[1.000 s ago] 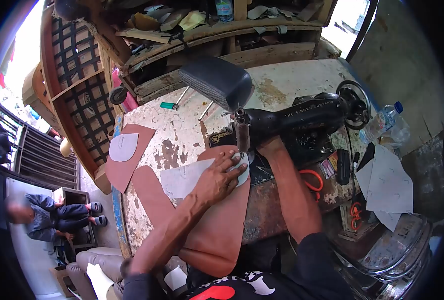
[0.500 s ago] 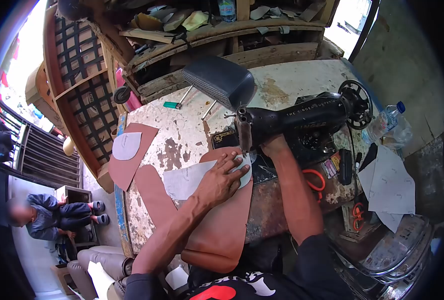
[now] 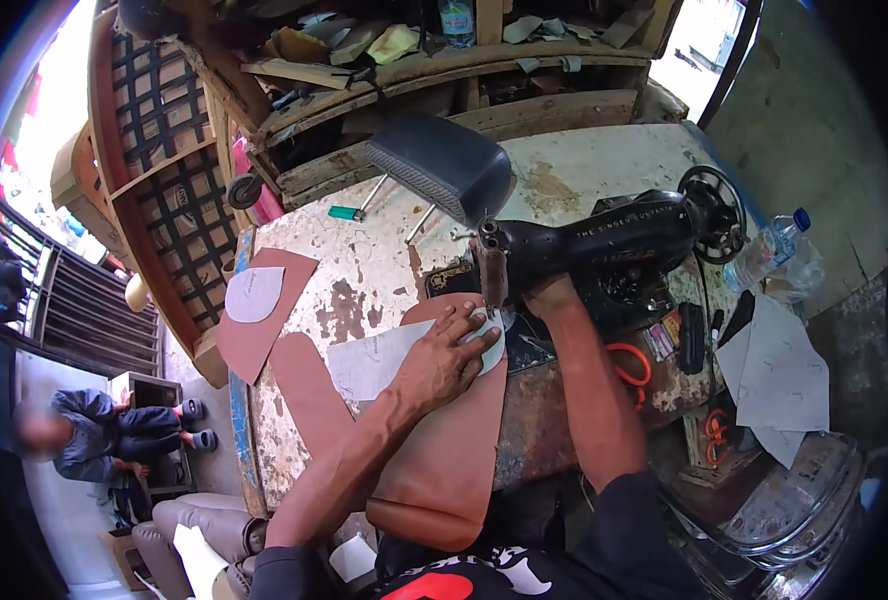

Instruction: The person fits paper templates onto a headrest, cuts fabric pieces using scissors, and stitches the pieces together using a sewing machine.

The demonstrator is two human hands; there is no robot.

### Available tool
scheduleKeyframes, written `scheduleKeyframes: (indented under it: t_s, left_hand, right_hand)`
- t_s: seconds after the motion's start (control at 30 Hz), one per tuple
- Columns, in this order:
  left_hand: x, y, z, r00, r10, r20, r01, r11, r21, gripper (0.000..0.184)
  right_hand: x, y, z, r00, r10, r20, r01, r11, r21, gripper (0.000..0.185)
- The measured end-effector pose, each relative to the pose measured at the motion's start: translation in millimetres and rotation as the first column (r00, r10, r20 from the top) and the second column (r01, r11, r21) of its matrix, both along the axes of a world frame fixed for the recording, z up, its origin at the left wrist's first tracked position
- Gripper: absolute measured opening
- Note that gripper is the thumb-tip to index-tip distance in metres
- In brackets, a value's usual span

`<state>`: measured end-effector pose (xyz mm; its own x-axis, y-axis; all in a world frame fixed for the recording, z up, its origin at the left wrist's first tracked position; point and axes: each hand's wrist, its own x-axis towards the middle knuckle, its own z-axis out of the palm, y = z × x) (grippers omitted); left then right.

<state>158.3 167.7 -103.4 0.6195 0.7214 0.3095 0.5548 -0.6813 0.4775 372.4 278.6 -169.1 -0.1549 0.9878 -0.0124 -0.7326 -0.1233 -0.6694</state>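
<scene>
Spread over a white piece and brown leather, my left hand lies flat with its fingers apart, the fingertips near the needle end of a black sewing machine. My right hand reaches under the machine's arm; its fingers are hidden behind the machine body. The leather lies partly beneath the needle area, and its lower part hangs folded over the table's front edge. Another brown piece with a white rounded piece on it rests at the table's left.
A black headrest and a green lighter are behind the machine. Orange-handled scissors, a black case and a bottle lie to the right. A person sits at far left. Wooden shelves stand behind.
The whole view has shifted slightly. Both hands and the leather stay in nearly the same place relative to the machine, whose handwheel looks turned.
</scene>
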Motion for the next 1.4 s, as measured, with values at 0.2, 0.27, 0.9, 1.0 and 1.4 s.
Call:
scheduleKeyframes:
  t_s: [0.2,0.27,0.9,1.0,1.4]
  left_hand:
    - [-0.9,1.3,1.3,1.000,-0.007,-0.009,0.007,1.000,-0.003,0.052]
    - [-0.7,2.3,-0.4,1.000,-0.003,-0.003,0.003,1.000,0.006,0.051]
    - [-3.1,14.7,0.4,0.999,-0.036,-0.033,0.040,0.992,0.123,0.035]
    - [-2.9,14.6,3.1,0.995,-0.079,-0.053,0.088,0.978,0.190,0.034]
    - [-17.6,3.1,31.2,0.994,-0.104,0.038,0.103,0.994,0.020,0.041]
  right_hand:
    - [-3.2,2.2,-12.7,0.936,-0.132,0.326,0.060,0.973,0.222,0.042]
    - [-1.0,8.0,-23.9,0.729,-0.349,0.589,0.090,0.902,0.422,0.046]
    - [1.3,-21.9,49.0,0.807,-0.061,0.588,0.089,0.996,-0.018,0.037]
    - [6.3,-38.5,76.9,0.112,-0.198,0.974,0.037,0.980,0.195,0.039]
    - [-39.9,-232.8,91.6,-0.013,-0.536,0.844,-0.168,0.833,0.527,0.022]
